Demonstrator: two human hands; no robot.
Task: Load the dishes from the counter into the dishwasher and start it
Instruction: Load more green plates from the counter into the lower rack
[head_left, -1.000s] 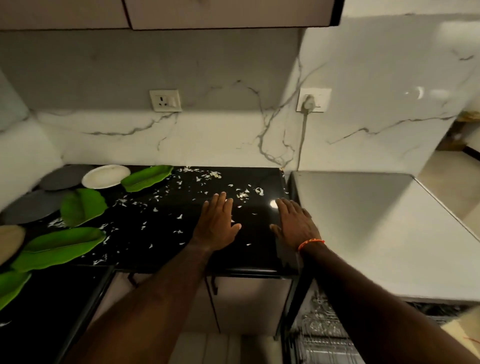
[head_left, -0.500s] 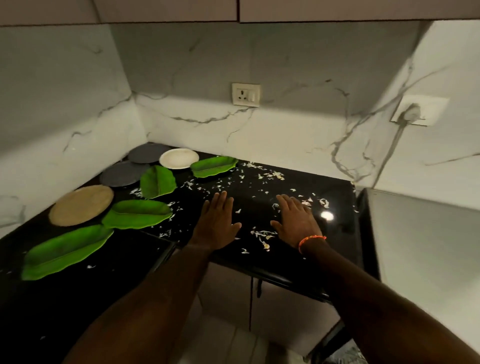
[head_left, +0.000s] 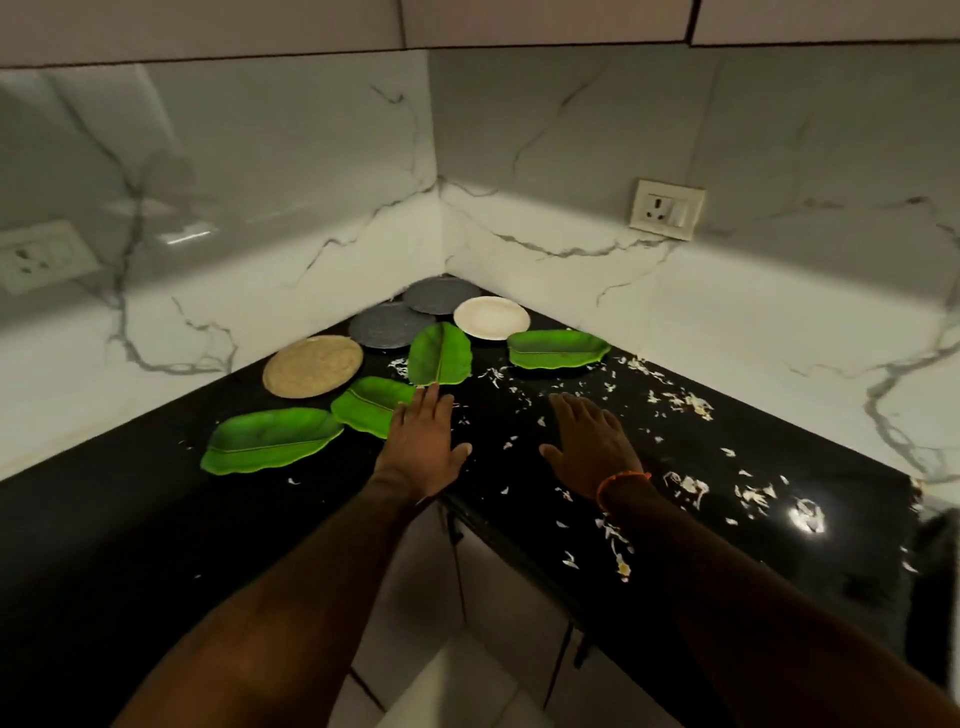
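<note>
My left hand (head_left: 422, 448) and right hand (head_left: 592, 442) are flat, fingers straight, holding nothing, over the black surface (head_left: 727, 499). Leaf plates (head_left: 439, 354) and round plates (head_left: 491, 317) lie ahead in the corner.

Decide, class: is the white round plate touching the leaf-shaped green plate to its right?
Apart. The head view shows a strip of black counter between the white round plate and the leaf-shaped green plate.

Plates (head_left: 439, 354) on counter (head_left: 130, 519) corner, scraps (head_left: 685, 488) right of them
</note>
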